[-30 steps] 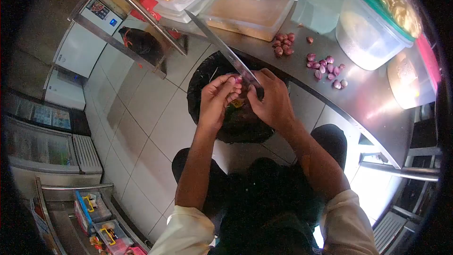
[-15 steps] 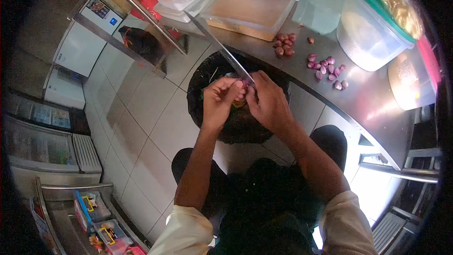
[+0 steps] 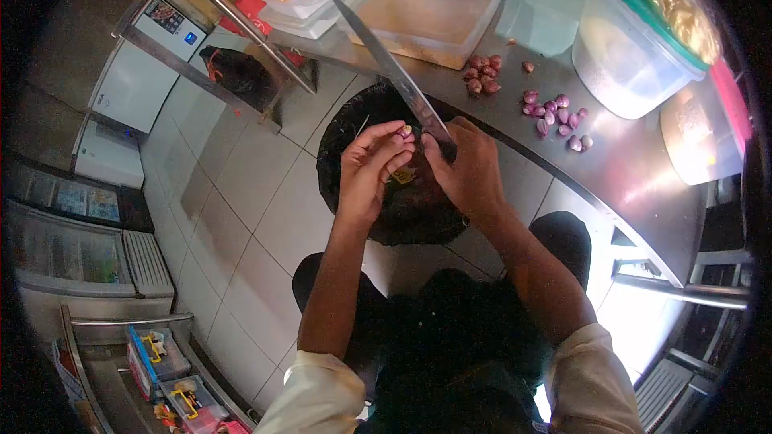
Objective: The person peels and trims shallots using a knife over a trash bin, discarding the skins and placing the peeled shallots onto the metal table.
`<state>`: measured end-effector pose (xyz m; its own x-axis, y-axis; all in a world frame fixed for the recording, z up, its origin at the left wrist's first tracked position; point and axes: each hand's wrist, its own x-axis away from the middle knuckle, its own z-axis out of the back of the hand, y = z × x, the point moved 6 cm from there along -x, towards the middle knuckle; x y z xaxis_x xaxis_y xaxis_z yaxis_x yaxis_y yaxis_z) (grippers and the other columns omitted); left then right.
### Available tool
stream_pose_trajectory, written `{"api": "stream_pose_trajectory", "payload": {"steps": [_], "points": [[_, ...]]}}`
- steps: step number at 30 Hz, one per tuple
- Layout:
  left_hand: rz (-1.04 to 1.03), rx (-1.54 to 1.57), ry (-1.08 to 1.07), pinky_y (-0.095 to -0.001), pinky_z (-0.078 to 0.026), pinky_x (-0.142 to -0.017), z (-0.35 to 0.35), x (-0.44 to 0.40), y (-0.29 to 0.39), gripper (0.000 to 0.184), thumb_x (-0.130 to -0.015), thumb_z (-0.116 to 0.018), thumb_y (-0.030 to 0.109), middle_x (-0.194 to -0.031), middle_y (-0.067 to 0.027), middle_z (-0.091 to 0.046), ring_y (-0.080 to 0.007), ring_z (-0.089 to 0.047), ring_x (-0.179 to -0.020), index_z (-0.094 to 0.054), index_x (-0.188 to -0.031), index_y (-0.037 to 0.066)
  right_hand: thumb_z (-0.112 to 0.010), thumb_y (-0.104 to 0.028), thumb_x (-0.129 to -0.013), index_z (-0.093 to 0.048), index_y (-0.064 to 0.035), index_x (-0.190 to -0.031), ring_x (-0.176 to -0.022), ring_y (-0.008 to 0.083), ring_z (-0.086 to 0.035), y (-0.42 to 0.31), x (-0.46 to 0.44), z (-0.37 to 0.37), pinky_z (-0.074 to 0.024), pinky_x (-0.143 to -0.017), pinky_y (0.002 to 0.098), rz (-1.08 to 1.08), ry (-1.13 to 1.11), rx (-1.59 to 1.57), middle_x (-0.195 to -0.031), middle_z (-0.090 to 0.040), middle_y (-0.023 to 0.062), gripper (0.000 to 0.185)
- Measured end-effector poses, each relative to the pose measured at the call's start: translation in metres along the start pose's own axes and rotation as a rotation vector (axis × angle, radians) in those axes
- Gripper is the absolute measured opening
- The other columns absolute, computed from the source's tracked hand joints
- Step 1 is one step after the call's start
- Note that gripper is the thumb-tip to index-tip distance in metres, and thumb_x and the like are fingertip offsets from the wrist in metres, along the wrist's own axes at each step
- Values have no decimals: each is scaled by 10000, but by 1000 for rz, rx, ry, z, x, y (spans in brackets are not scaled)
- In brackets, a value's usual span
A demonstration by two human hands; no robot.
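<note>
Between the fingertips of my left hand (image 3: 367,167) is a small shallot (image 3: 406,133), pale at its upper end. My right hand (image 3: 470,167) is closed round the handle end of a long knife (image 3: 396,72), its blade slanting up and left, apart from the shallot. Both hands are above a bin lined with a black bag (image 3: 418,221), with scraps inside. On the steel table (image 3: 515,124) to the right lie a cluster of brownish unpeeled shallots (image 3: 483,75) and a group of shiny purple peeled shallots (image 3: 556,115).
Lidded plastic boxes (image 3: 426,20) stand at the table's back. A clear tub with a green lid (image 3: 619,56) and a pink-lidded tub (image 3: 700,133) are at the right. A metal rail (image 3: 241,20) crosses upper left. Toolbox-like cases (image 3: 189,402) lie lower left.
The knife blade has come away from the shallot and its tip has swung rightward. My hands have parted slightly, leaving the shallot in my left fingertips more visible.
</note>
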<state>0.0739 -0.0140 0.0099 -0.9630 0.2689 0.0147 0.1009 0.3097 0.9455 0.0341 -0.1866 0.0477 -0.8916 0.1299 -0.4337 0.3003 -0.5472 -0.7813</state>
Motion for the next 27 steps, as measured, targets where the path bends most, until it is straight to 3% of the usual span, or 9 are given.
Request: {"api": "stream_pose_trajectory", "payload": {"steps": [5,11,13,19,27], "points": [[-40,43,4,-276,-579,-897,-1,0,1,279,-969,-697,52,-1132,-109,-723,-152,-708,-983,-674,-1242,0,-687,-120,-869,-689,12,-995,-853,440,-650,-2,1,-1,-526,-782,499,21,-35,-14,-918,-638,217,182],[-33,33,-9,-272,-579,-884,2,-2,-3,297,-969,-713,78,-1133,-107,-724,-155,-708,-986,-668,-1241,-31,-690,-77,-840,-668,2,-1005,-868,432,-644,-8,2,-2,-529,-771,484,124,10,-79,-909,-623,206,184],[-22,31,-3,-271,-581,-876,1,-1,-2,297,-969,-713,81,-1134,-109,-726,-154,-710,-982,-672,-1242,-31,-733,-62,-824,-626,20,-967,-786,395,-633,-13,2,0,-502,-708,426,183,45,-127,-859,-598,187,197],[-3,18,-8,-275,-590,-877,-4,2,0,302,-972,-713,90,-1148,-128,-729,-161,-718,-990,-683,-1247,-31,-735,-127,-846,-617,-14,-1029,-856,433,-638,-12,1,3,-522,-746,479,113,-28,-93,-903,-618,201,245],[-42,38,-17,-289,-589,-894,-5,1,1,280,-974,-706,81,-1123,-127,-733,-165,-717,-990,-686,-1224,-42,-683,-85,-864,-604,-8,-994,-849,452,-632,-15,2,2,-520,-730,495,199,37,-127,-904,-607,207,170]]}}
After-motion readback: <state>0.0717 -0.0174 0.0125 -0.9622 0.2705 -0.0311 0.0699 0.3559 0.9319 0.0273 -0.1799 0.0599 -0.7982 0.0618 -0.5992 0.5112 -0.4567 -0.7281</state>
